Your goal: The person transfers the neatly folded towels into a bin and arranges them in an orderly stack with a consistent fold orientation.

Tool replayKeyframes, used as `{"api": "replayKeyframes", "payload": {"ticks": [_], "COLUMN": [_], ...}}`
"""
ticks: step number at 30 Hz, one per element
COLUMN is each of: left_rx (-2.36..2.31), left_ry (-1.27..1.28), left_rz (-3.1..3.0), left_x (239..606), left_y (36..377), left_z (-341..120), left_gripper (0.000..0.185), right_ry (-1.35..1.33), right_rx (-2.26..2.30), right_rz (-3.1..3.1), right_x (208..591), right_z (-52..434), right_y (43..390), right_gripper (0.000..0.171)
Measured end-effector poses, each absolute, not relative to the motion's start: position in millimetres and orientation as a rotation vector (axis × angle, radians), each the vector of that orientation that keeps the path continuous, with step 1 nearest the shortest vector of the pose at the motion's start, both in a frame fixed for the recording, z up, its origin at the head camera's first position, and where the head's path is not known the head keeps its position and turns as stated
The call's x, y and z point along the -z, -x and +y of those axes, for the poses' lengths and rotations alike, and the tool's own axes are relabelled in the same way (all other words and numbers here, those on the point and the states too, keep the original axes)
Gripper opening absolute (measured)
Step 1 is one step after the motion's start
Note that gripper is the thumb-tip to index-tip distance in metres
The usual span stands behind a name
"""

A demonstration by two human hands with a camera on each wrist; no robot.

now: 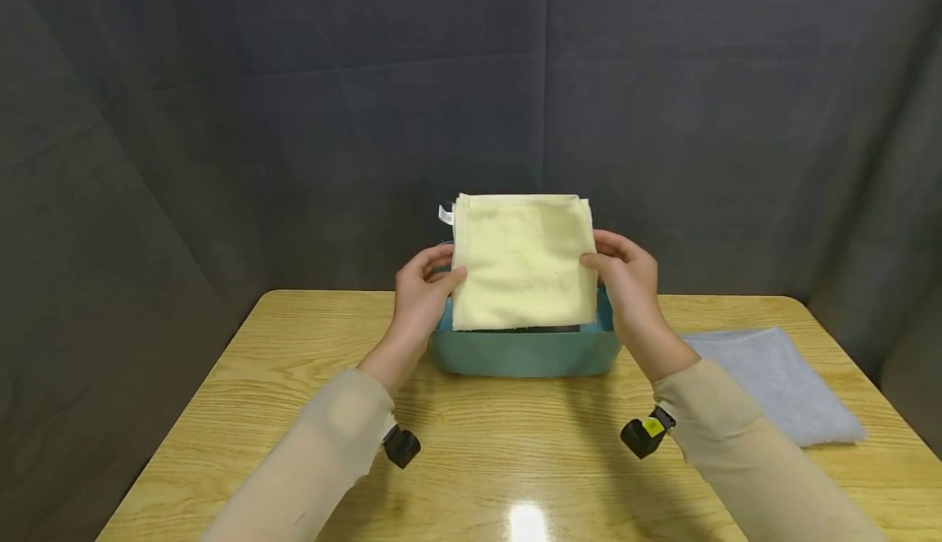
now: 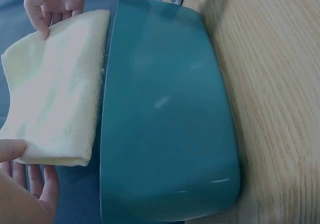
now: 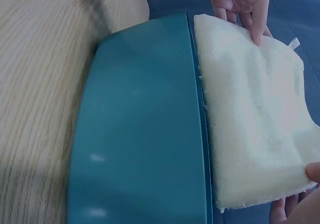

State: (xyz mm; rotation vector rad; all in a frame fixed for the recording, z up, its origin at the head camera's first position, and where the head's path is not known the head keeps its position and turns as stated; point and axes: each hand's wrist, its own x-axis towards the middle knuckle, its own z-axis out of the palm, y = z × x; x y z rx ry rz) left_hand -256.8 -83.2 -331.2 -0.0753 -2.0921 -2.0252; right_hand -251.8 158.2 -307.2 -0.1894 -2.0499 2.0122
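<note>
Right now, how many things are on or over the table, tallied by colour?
Pale yellow: 1, the folded towel, held by the left hand and right hand over the bin.
Teal: 1, the bin.
Light grey-blue: 1, the cloth lying on the table.
Total: 3.

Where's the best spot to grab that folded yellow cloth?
Probably by its two side edges, one hand from each side. The yellow cloth is a flat folded square held over the teal tub; the left hand and right hand pinch those edges.
</note>
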Motion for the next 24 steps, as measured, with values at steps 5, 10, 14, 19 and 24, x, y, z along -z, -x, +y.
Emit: {"api": "replayKeyframes", "payload": {"ticks": [5, 10, 14, 19, 24], "left_rx": [2.003, 1.995, 1.999, 1.982, 1.925], "left_ry": [0.063, 0.048, 0.040, 0.044, 0.037], "left_rz": [-2.125, -2.142, -2.149, -2.163, -2.217], "left_x": [329, 331, 333, 335, 339], "left_y": [259, 264, 268, 271, 276], "left_z": [-81, -79, -78, -76, -74], "left_gripper": [0.034, 0.034, 0.035, 0.036, 0.039], "right_ry": [0.196, 0.225, 0.253, 0.289, 0.306], "right_rx": [-2.004, -2.004, -2.015, -2.026, -2.034], "right_rz": [-2.049, -2.065, -2.076, -2.089, -2.123], "right_x": [308, 309, 311, 314, 318], "right_z": [159, 160, 160, 161, 162], "right_y": [258, 263, 266, 269, 271], "right_gripper": [0.039, 0.038, 0.040, 0.041, 0.042]}}
